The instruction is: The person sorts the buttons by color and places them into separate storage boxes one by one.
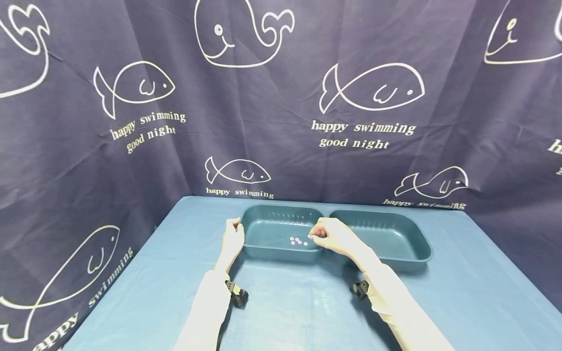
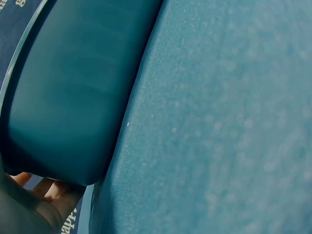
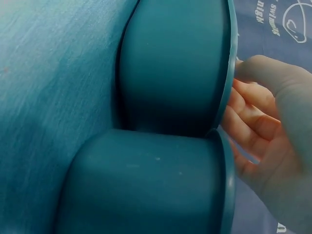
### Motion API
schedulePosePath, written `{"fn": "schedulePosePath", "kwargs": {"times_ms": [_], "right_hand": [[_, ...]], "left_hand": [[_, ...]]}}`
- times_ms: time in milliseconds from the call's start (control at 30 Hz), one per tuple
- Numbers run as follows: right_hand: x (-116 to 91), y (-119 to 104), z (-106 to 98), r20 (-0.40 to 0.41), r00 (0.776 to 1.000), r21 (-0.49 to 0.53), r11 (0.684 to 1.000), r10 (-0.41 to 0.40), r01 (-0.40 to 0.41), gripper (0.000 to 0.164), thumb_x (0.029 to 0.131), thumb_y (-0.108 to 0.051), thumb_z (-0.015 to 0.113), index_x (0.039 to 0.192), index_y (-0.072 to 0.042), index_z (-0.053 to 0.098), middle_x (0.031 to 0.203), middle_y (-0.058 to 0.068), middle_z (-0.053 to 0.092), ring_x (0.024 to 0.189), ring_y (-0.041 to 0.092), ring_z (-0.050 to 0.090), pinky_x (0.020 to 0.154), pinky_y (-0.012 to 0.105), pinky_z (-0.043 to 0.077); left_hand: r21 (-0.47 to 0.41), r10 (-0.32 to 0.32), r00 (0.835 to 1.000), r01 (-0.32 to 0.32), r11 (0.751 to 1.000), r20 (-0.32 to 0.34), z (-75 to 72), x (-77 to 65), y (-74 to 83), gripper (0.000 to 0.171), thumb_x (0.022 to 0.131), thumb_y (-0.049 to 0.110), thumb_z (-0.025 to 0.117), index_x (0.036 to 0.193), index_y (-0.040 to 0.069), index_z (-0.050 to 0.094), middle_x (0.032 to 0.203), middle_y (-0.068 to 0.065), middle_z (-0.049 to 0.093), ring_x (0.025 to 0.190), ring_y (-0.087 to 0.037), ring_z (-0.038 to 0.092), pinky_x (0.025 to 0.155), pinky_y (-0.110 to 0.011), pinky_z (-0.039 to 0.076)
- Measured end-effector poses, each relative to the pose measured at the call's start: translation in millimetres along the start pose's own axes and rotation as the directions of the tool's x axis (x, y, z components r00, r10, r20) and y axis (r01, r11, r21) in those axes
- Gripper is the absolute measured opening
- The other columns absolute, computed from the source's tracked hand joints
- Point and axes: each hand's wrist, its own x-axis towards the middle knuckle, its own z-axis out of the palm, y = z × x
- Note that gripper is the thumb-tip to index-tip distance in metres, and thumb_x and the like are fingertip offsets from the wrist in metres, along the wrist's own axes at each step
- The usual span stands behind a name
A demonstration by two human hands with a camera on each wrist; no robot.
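Two dark teal plastic bins stand end to end on the table. Several small pink ring-like pieces [image 1: 299, 241] lie on the floor of the left bin [image 1: 268, 239], towards its right end. My left hand [image 1: 233, 236] grips this bin's left end; in the left wrist view its fingers [image 2: 58, 192] lie against the outer wall. Over the bin's right end, my right hand [image 1: 331, 235] pinches a small pale pink piece [image 1: 310, 236] between thumb and forefinger. The right wrist view shows the other fingers [image 3: 248, 117] loosely bent beside the bins' rims.
The right bin [image 1: 412, 243] meets the left one at their short ends. A light blue cloth [image 1: 290, 302] covers the table. Behind and at the sides hangs a dark curtain [image 1: 281, 112] with white fish drawings. Each wrist carries a small black camera [image 1: 239, 296].
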Motion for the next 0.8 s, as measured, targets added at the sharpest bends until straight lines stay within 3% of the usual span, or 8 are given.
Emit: {"fn": "schedulePosePath", "kwargs": {"times_ms": [367,800], "right_hand": [[9,9,6,-0.031,0.999,-0.053,0.998,-0.020,0.018,0.006,0.078,-0.013,0.070,0.082,-0.010,0.074,0.070,-0.005,0.059,0.067,0.007,0.061,0.064,0.024,0.049],[21,12,12,-0.030,0.999,0.002,1.000,0.014,-0.014,0.006,0.079,-0.012,0.070,0.082,-0.008,0.073,0.072,-0.004,0.060,0.070,0.009,0.061,0.066,0.026,0.049]], "left_hand": [[-0.010,-0.009,1.000,0.009,1.000,0.016,5.2,-0.5,0.0,0.024,0.094,0.006,0.040,0.117,-0.003,0.043,0.117,-0.029,0.055,0.115,-0.043,0.052,0.097,-0.053,0.040],[-0.016,-0.002,1.000,0.002,1.000,0.003,0.6,1.7,-1.9,0.025,0.094,0.005,0.040,0.117,-0.004,0.043,0.118,-0.029,0.055,0.116,-0.043,0.051,0.098,-0.052,0.040]]}}
